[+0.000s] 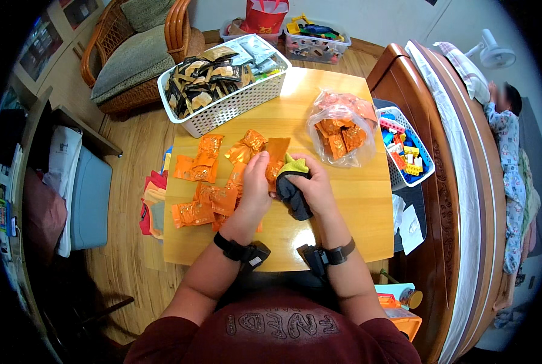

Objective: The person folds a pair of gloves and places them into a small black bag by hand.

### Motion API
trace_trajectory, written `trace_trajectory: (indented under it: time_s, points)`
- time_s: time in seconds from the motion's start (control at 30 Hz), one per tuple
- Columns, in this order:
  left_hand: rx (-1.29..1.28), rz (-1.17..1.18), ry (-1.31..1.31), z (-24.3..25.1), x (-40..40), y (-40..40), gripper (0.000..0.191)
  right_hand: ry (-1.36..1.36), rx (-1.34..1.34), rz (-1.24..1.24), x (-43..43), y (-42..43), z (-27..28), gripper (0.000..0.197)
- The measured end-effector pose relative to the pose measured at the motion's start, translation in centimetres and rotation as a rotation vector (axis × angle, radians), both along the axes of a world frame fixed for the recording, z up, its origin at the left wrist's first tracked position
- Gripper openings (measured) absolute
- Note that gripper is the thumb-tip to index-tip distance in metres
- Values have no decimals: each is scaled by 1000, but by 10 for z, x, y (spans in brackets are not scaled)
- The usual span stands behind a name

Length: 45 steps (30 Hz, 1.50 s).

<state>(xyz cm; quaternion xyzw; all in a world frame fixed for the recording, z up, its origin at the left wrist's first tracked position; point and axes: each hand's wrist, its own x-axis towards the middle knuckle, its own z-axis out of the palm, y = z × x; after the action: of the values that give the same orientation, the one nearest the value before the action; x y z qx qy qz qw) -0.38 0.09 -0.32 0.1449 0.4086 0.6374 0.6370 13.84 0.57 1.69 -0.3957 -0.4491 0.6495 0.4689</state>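
Note:
My left hand (256, 182) grips the left edge of an orange foil packet (278, 152) above the wooden table (353, 218). My right hand (315, 184) is closed on a dark grey and yellow-green cloth (293, 195), which touches the packet's right side and hides part of it. Several more orange packets (196, 213) lie loosely piled to the left of my left hand and partly beneath it. Beyond my right hand, an open clear plastic bag (314, 136) holds more orange packets (353, 136).
A white perforated basket (234, 111) of black-and-gold and pale packets stands at the table's far left. Right of the table is a basket (428, 166) of toy bricks beside a wooden bed frame (416, 100). A person (509, 136) lies on the bed. A wicker armchair (134, 63) stands beyond.

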Motion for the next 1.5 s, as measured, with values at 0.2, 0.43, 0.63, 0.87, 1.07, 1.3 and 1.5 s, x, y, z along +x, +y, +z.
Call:
trace_trajectory:
  time_s: [0.2,0.43,0.63,0.87,1.07,1.3,1.5]
  points:
    - [34,49,-108,6,3,4,27,-72,41,84,2,1,-2,38]
    - [42,-197,-162,5,-4,-3,26,157,35,-220,0,5,5,25]
    - [111,-193,-170,-9,-6,0,29,-352,417,-36,-1,0,6,40]
    - [163,-32,329,5,11,-4,46,-373,451,-74,-2,1,1,35]
    - [54,-367,312,20,5,-16,46,-215,248,-199,-1,3,-5,28]
    - [170,-459,131,7,9,-13,41,-91,41,-291,8,9,-4,29]
    - [284,-408,373,6,9,-12,43,-533,563,-399,9,11,-3,34]
